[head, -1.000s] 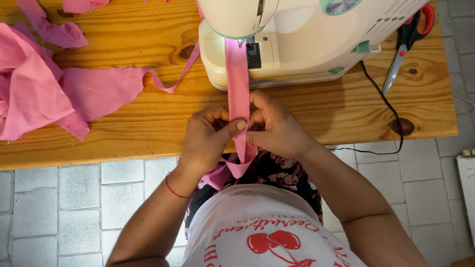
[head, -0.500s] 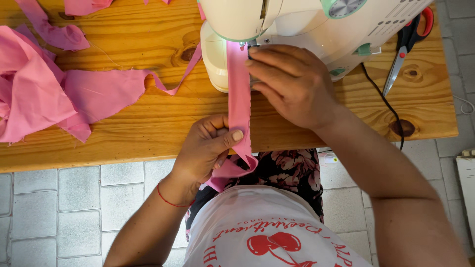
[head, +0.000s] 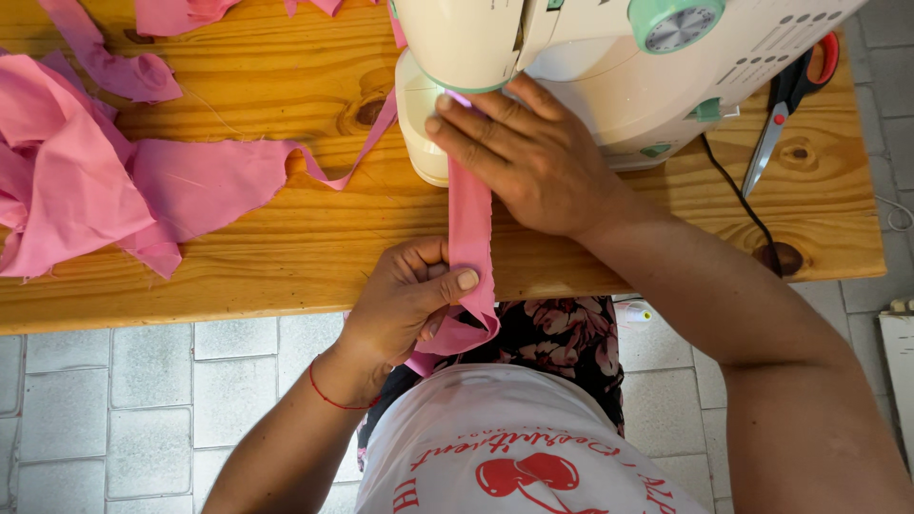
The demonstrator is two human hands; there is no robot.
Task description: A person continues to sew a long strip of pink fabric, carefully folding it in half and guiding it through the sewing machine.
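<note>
Pink fabric strip (head: pixel 469 224) at the sewing machine (head: pixel 571 57)
Left hand (head: pixel 405 300) pinches the strip's near end; right hand (head: pixel 528 157) lies flat, fingers spread, pressing it.

Right hand (head: pixel 533 157): leaves the left hand, now flat on pink strip (head: pixel 470 224) at sewing machine (head: pixel 609 57) | left hand (head: pixel 405 300): now pinches strip alone.
</note>
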